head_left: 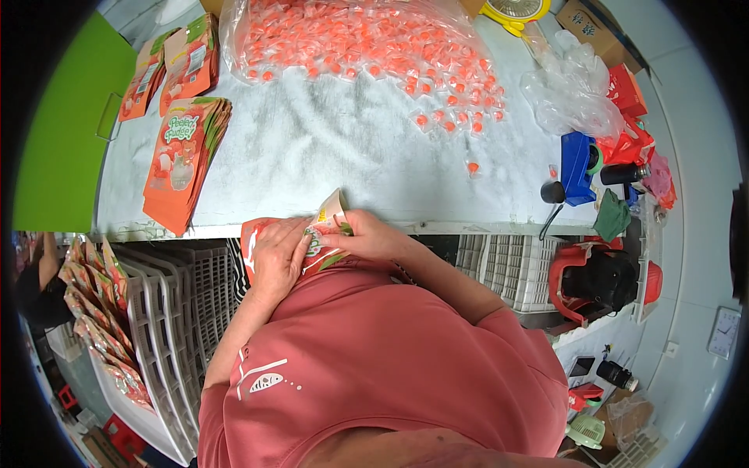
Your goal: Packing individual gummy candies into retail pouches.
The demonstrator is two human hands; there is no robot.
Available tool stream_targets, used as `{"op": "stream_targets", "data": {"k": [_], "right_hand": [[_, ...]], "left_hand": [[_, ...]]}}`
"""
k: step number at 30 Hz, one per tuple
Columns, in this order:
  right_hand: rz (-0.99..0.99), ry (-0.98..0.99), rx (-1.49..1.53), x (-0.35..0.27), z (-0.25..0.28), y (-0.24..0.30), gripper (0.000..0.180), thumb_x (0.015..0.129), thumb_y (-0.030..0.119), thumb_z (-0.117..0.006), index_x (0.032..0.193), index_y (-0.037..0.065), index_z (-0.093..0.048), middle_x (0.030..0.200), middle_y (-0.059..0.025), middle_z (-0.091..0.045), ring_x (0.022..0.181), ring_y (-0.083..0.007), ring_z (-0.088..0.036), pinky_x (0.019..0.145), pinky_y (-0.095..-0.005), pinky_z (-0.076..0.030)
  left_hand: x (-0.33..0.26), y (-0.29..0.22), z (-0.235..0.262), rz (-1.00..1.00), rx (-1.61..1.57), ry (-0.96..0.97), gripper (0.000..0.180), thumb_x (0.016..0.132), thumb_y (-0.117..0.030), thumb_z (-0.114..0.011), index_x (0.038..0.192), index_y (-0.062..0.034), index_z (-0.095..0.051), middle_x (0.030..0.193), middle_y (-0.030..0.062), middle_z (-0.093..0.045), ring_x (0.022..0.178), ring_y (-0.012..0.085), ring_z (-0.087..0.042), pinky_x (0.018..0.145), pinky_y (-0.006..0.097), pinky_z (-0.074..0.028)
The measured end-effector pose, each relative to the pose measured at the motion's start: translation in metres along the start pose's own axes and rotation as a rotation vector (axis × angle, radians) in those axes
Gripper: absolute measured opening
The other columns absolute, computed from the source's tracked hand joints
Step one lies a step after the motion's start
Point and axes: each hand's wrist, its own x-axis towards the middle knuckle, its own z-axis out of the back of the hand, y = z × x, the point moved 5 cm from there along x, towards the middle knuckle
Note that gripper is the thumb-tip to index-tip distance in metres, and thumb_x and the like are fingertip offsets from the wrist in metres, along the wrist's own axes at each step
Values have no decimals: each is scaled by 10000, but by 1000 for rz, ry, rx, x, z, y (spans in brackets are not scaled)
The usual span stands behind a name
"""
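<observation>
A red, white and green printed candy pouch [314, 246] is between my two hands, against my shirt at the table's front edge. My left hand [277, 253] lies across its left part, with the fingers pressed together on it. Closed around its right side is my right hand [370, 234], thumb on the printed face. One pale corner of the pouch sticks up between the hands. What the pouch contains is hidden. On the table to the left rests a fanned stack of flat orange-red pouches [173, 168].
Small wrapped orange-red candies [367, 39] spread from a large clear bag at the table's far side. More pouches [189, 62] lie far left. A blue tape dispenser [577, 168] and crumpled clear plastic [573, 86] are at right. Grey crates [160, 312] with filled pouches [101, 312] stand lower left.
</observation>
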Motion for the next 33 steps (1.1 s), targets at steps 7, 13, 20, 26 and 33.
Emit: {"op": "stream_targets", "data": {"k": [7,13,20,26,33], "right_hand": [[-24,-18,57,-1,-2,5,344,972,223,-616,1176,-53,-618,1073,-74,-684,969,-92,-594,855,-282,-495],[-54,-27,114,-2,-4,8,317,968,203,-608,1158,-51,-621,1040,-54,-679,952,-81,-589,837,-276,-495],[-77,-40,31,0,0,-2,320,962,218,-622,1129,-55,-628,1017,-31,-673,922,-61,-568,807,-262,-488],[-16,-62,172,1,2,-5,292,978,190,-610,1130,-56,-649,972,-1,-672,908,-43,-557,787,-238,-481],[27,-171,71,-4,20,-7,256,979,139,-606,1148,-45,-659,987,-22,-687,898,-53,-596,789,-233,-500]], "left_hand": [[-1,3,-3,19,-34,-6,182,901,-114,-645,1032,0,-701,1021,136,-705,939,308,-656,849,409,-489],[-2,6,-5,10,-36,-22,183,894,-114,-655,1032,-4,-703,1019,134,-707,933,309,-655,844,411,-490],[-2,6,-3,-8,-24,-28,187,874,-105,-675,1031,-7,-705,1014,132,-708,926,306,-653,835,410,-491],[-2,6,-4,-23,-25,-36,188,866,-103,-682,1026,-7,-704,1000,136,-707,916,313,-650,822,413,-494],[1,6,-3,-27,-57,-45,163,862,-93,-681,998,-5,-703,976,148,-706,888,322,-653,819,420,-497]]}}
